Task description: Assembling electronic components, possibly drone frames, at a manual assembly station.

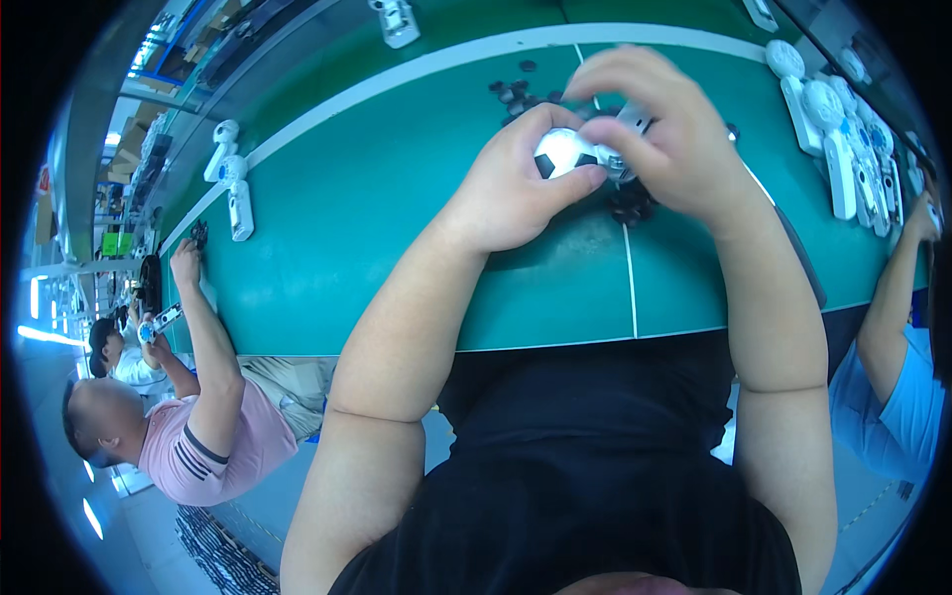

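Note:
My left hand [516,188] grips a small white ball-shaped part with black patches [563,152]. My right hand [659,129] closes over the same piece from the right, fingers pinching a white and grey part [632,120] joined to the ball. Both hands hover above the green work surface [397,228]. Under and beyond them lie several small dark round parts [516,94], with more dark pieces [632,206] just below my right hand.
White device housings [233,183] lie at the left, one more [397,22] at the far edge, and a row of several [838,149] at the right. A person in a pink shirt [198,436] works at my left; another person's arm in a blue sleeve [897,337] reaches in at right.

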A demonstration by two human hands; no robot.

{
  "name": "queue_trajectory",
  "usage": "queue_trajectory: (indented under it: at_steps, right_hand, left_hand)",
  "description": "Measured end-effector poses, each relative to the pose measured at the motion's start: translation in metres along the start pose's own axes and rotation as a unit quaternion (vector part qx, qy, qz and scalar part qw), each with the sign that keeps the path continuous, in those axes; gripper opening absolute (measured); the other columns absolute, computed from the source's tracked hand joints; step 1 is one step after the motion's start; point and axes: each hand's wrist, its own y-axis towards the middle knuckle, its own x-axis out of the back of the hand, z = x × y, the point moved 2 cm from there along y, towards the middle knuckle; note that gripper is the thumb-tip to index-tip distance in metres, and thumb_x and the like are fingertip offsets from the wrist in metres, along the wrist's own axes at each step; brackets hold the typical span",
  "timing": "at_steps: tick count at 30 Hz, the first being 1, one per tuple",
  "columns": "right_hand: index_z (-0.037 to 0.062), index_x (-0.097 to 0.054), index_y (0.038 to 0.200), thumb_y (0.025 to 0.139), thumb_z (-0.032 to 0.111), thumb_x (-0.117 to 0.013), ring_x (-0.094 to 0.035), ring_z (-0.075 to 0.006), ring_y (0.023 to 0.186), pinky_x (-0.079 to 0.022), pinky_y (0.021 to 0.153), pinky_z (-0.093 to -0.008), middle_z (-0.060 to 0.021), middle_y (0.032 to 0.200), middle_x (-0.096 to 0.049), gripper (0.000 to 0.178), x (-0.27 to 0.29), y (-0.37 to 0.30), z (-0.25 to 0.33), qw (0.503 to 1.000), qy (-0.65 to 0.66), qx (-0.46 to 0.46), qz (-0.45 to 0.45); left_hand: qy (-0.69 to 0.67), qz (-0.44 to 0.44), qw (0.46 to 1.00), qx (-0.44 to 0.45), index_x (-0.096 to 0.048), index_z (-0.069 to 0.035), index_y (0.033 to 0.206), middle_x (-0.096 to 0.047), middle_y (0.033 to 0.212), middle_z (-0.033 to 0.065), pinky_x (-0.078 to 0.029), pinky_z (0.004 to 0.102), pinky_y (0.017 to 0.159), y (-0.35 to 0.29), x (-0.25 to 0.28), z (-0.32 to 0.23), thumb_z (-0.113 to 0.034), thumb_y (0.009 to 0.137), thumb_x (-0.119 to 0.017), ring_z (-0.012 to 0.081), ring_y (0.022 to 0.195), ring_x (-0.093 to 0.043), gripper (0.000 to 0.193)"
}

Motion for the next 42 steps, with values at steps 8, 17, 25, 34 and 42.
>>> queue_trajectory:
  at_steps: [8,17,25,34,42]
  right_hand:
    - [0.0011,-0.051,0.145,0.090,0.035,-0.078,-0.057,-0.0272,0.129,-0.042,0.112,-0.0406,-0.0161,0.138,-0.060,0.070,-0.032,0.003,-0.015,0.891,0.270,-0.109,-0.347]
    - [0.0000,-0.031,0.161,0.083,0.058,-0.077,-0.045,-0.0255,0.144,-0.035,0.119,-0.0403,-0.0124,0.158,-0.042,0.107,-0.064,-0.028,-0.004,0.864,0.472,-0.165,-0.052]
    - [0.0014,-0.025,0.162,0.081,0.068,-0.076,-0.045,-0.0264,0.143,-0.037,0.118,-0.0414,-0.0134,0.155,-0.043,0.117,-0.068,-0.032,0.005,0.887,0.404,-0.220,-0.050]
    - [0.0024,-0.026,0.161,0.083,0.069,-0.075,-0.047,-0.0293,0.143,-0.040,0.118,-0.0446,-0.0149,0.155,-0.045,0.114,-0.050,-0.014,0.019,0.858,0.465,-0.207,-0.070]
    - [0.0001,-0.052,0.138,0.098,0.024,-0.067,-0.068,-0.0272,0.113,-0.053,0.099,-0.0377,-0.0170,0.121,-0.067,0.049,-0.017,-0.027,-0.020,0.902,0.345,-0.201,-0.167]
  left_hand:
    - [-0.194,-0.097,0.973,-0.085,-0.058,-0.005,0.122,-0.064,0.109,0.0049,-0.053,0.0292,0.084,-0.007,0.017,-0.002,-0.019,0.087,-0.081,0.0136,0.099,-0.064,0.044]
    - [0.030,-0.104,0.918,-0.381,-0.065,-0.009,0.109,-0.064,0.115,0.0115,-0.045,0.0429,0.106,-0.008,0.017,-0.013,-0.016,0.072,-0.077,0.0321,0.113,-0.059,0.040]
    - [-0.067,-0.091,0.913,-0.392,-0.065,-0.007,0.094,-0.064,0.109,0.0109,-0.049,0.0436,0.101,-0.019,0.007,-0.012,-0.019,0.069,-0.079,0.0323,0.111,-0.060,0.031]
    - [-0.082,-0.187,0.926,-0.316,-0.070,-0.005,0.090,-0.069,0.093,0.0116,-0.052,0.0396,0.089,-0.007,0.000,0.000,-0.024,0.092,-0.069,0.0277,0.097,-0.066,0.019]
    - [-0.166,-0.152,0.974,-0.031,-0.071,0.000,0.096,-0.071,0.089,0.0093,-0.054,0.0336,0.077,0.022,0.006,0.063,-0.027,0.108,-0.050,0.0166,0.086,-0.066,0.036]
